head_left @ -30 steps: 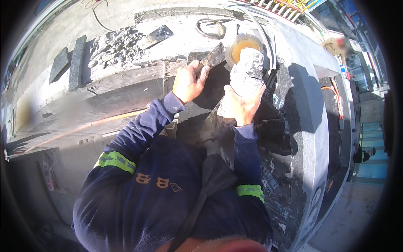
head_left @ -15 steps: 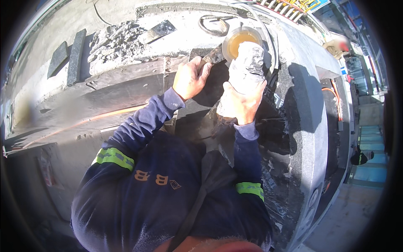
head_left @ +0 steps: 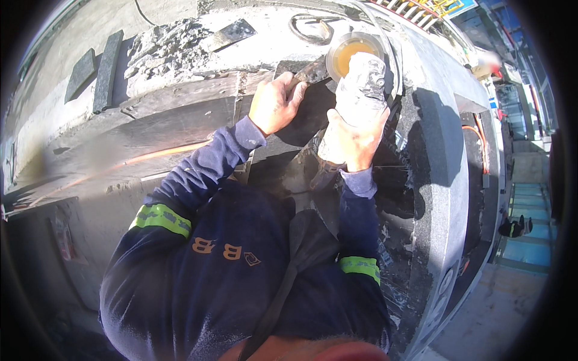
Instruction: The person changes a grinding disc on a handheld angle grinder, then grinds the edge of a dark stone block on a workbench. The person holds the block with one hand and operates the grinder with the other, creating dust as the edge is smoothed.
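An angle grinder (head_left: 361, 90), its body pale with dust, is gripped in my right hand (head_left: 356, 135). Its round disc (head_left: 345, 54), yellowish at the centre with a see-through rim, sits at the far end of the tool. My left hand (head_left: 276, 103) is closed, thumb against fingers, on the near end of a narrow dark stone piece (head_left: 313, 71). The piece's far end reaches to the left edge of the disc; whether they touch I cannot tell. My left fingertips are partly hidden behind the hand.
Rubble (head_left: 159, 47) lies on the pale ledge at the far left, beside a flat stone offcut (head_left: 232, 35) and dark stone strips (head_left: 108, 72). A looped hose (head_left: 310, 30) lies beyond the disc. An orange cable (head_left: 162, 153) runs left. Another person (head_left: 515, 226) is far off right.
The grinder and my right hand have shifted slightly right and nearer. My left hand still holds the stone piece, which has also moved a little right.
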A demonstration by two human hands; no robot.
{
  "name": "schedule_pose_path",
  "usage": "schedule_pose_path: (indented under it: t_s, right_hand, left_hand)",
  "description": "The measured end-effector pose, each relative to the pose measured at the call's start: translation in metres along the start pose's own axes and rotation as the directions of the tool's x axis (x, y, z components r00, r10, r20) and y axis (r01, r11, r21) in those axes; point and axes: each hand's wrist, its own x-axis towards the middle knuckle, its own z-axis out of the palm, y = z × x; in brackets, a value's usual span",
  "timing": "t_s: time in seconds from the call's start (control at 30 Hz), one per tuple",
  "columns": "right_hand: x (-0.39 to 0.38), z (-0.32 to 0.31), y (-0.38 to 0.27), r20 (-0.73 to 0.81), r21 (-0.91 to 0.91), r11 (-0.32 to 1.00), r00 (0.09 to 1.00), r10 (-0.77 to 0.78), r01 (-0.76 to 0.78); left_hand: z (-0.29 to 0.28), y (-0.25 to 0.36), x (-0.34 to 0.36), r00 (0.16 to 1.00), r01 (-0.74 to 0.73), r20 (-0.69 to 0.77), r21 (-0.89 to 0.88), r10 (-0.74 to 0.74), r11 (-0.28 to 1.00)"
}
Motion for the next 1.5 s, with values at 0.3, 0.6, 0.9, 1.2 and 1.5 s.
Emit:
schedule_pose_path:
  t_s: [0.3,0.6,0.9,1.2,1.5]
  right_hand:
    - [0.002,0.0,0.001,-0.008,-0.032,0.999,0.999,-0.041,0.041]
    - [0.002,0.002,0.002,-0.02,-0.025,1.0,1.0,-0.017,0.016]
    - [-0.002,0.003,0.01,-0.008,0.063,0.995,0.997,0.08,-0.08]
    - [-0.011,0.005,0.011,-0.015,-0.029,0.982,0.983,0.184,-0.184]
    - [-0.017,0.01,0.007,0.01,0.074,0.983,0.986,0.167,-0.168]
  left_hand:
    - [-0.002,0.002,0.001,1.0,-0.005,0.011,0.007,0.005,1.0]
    - [0.002,-0.003,0.0,1.0,-0.021,-0.01,0.008,0.021,1.0]
    - [0.003,-0.003,0.0,0.999,-0.033,-0.017,0.011,0.033,0.999]
    - [0.006,-0.006,0.001,1.0,-0.018,-0.001,0.031,0.018,0.999]
    - [0.004,-0.011,0.0,0.998,0.039,0.055,0.056,-0.042,0.998]
